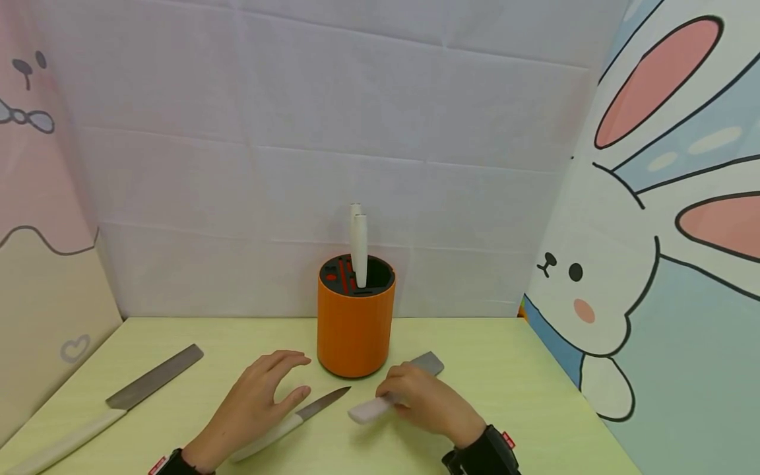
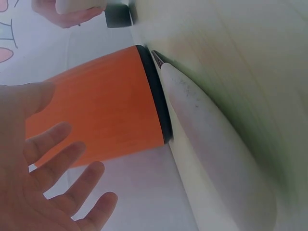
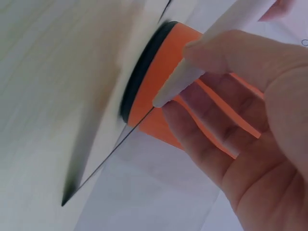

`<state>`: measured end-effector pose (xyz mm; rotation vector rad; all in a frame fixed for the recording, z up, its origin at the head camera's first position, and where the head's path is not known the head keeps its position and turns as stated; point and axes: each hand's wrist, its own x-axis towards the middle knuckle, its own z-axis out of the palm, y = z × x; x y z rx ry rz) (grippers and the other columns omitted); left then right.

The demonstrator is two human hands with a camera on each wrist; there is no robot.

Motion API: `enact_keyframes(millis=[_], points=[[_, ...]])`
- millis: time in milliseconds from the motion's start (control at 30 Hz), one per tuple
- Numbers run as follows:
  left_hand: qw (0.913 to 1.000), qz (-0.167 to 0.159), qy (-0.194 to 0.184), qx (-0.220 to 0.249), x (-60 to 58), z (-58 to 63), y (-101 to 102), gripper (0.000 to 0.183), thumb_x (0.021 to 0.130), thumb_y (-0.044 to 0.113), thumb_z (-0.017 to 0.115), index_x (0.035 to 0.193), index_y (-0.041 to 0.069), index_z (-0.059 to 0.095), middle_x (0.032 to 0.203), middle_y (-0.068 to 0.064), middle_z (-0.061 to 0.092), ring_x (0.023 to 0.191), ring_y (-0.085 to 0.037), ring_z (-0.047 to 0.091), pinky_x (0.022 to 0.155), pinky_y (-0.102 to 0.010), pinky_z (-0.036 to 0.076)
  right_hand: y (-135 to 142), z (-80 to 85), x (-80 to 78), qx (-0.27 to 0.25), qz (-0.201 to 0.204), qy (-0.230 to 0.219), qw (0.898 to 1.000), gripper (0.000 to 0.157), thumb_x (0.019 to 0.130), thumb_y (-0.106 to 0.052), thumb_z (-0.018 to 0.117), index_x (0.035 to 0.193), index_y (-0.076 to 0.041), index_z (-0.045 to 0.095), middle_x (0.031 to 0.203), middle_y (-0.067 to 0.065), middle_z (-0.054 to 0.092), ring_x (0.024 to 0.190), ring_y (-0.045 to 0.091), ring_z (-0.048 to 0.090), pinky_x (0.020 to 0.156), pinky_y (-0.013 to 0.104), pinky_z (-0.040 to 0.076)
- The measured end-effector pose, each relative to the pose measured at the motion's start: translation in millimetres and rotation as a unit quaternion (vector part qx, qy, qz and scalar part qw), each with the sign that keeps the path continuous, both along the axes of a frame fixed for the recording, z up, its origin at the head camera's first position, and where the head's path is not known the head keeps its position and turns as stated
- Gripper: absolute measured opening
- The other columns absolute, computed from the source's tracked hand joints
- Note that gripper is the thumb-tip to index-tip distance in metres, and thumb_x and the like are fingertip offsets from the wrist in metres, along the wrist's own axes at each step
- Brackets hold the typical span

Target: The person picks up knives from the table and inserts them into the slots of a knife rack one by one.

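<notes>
My right hand (image 1: 424, 399) pinches the white handle of a square-ended kitchen knife (image 1: 371, 410), thumb on one side and fingers on the other. In the right wrist view its blade appears edge-on as a thin line, slanting down from the handle (image 3: 180, 81) toward the table. My left hand (image 1: 256, 401), fingers spread and holding nothing, is over a small pointed knife (image 1: 323, 404) that lies on the table. That knife's white handle (image 2: 207, 120) fills much of the left wrist view. Behind both hands stands an orange round knife block (image 1: 356, 333) with a black slotted top.
Two white handles (image 1: 361, 251) stick up from the block. A long knife with a broad rectangular blade (image 1: 156, 377) lies at the table's left. White cloth (image 1: 261, 198) hangs behind the table, and a rabbit-printed panel (image 1: 683, 343) stands on the right.
</notes>
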<state>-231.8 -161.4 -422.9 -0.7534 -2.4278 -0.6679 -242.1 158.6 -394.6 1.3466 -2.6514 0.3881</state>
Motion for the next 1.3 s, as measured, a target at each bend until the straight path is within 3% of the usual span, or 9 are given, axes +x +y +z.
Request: enact_keyframes(millis=[300, 567, 933, 1300], points=[[1.0, 0.003, -0.004, 0.0, 0.5, 0.1, 0.4, 0.039, 0.086, 0.041, 0.071, 0.121, 0.027, 0.059, 0.124, 0.014, 0.053, 0.112, -0.012, 0.05, 0.087, -0.044, 0.048, 2.0, 15.9, 6.3, -0.01, -0.011, 0.025, 1.0, 0.032, 0.08, -0.007, 0.076, 0.108, -0.019, 0.067, 0.103, -0.009, 0.06, 0.093, 0.006, 0.052, 0.082, 0.021, 0.047], [1.0, 0.005, -0.006, 0.001, 0.1, -1.4, 0.3, 0.04, 0.086, 0.042, 0.071, 0.122, 0.028, 0.059, 0.125, 0.015, 0.052, 0.112, -0.011, 0.049, 0.088, -0.044, 0.047, 7.6, 30.7, 10.8, -0.062, -0.008, 0.003, 0.998, 0.033, 0.08, -0.006, 0.076, 0.109, -0.017, 0.067, 0.102, -0.011, 0.059, 0.09, 0.003, 0.052, 0.081, 0.02, 0.049], [1.0, 0.004, -0.008, 0.0, -0.6, 0.0, 1.0, 0.04, 0.086, 0.04, 0.072, 0.122, 0.029, 0.058, 0.124, 0.014, 0.053, 0.112, -0.012, 0.05, 0.087, -0.044, 0.048, 15.8, 48.2, 16.4, -0.158, 0.058, -0.032, 0.985, 0.037, 0.084, -0.004, 0.072, 0.114, -0.023, 0.062, 0.103, -0.011, 0.059, 0.09, 0.004, 0.055, 0.074, 0.025, 0.054], [0.9999, 0.007, -0.014, 0.001, -0.1, 0.5, 1.2, 0.039, 0.086, 0.04, 0.072, 0.121, 0.031, 0.058, 0.124, 0.014, 0.053, 0.112, -0.012, 0.05, 0.088, -0.046, 0.047, 10.5, 58.9, 24.8, -0.21, 0.074, -0.064, 0.973, 0.039, 0.083, 0.002, 0.071, 0.116, -0.016, 0.06, 0.103, -0.004, 0.06, 0.093, 0.008, 0.058, 0.071, 0.027, 0.056]])
